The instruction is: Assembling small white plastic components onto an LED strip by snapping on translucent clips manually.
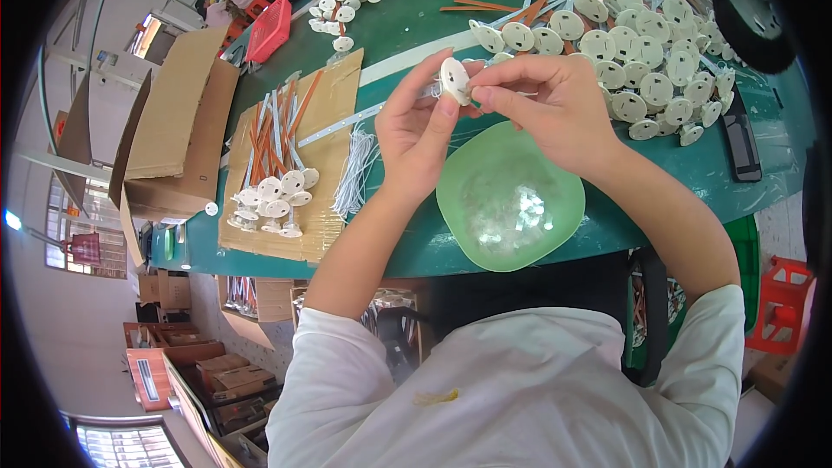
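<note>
Nearest: a white-sleeved torso at the lower edge, forearms rising to the green desk (607, 225). Before the body, a pale green plastic bowl (510, 199) on the desk, holding small clear pieces, kind not discernible. Above the bowl's far rim, both hands meet. Left hand (418, 134): fingers (448, 104) pinched narrow on the edge of a small white disc (454, 80), held upright in the air between the hands, clear of the desk. Right hand (555, 104): fingers closed on the same disc from the other side. The disc looks light, stiff, thin plastic, smooth enough to slip; best taken by the rim between thumb and forefinger, with light pressure. To the left, a cardboard sheet (325, 173) bearing finished discs with orange and white strips (273, 147), and beside it a bundle of thin white wires (355, 169). Further right, a large heap of loose white discs (641, 61) with more strips behind. Far left, an open cardboard box (173, 121); beyond, a red basket (269, 28).
</note>
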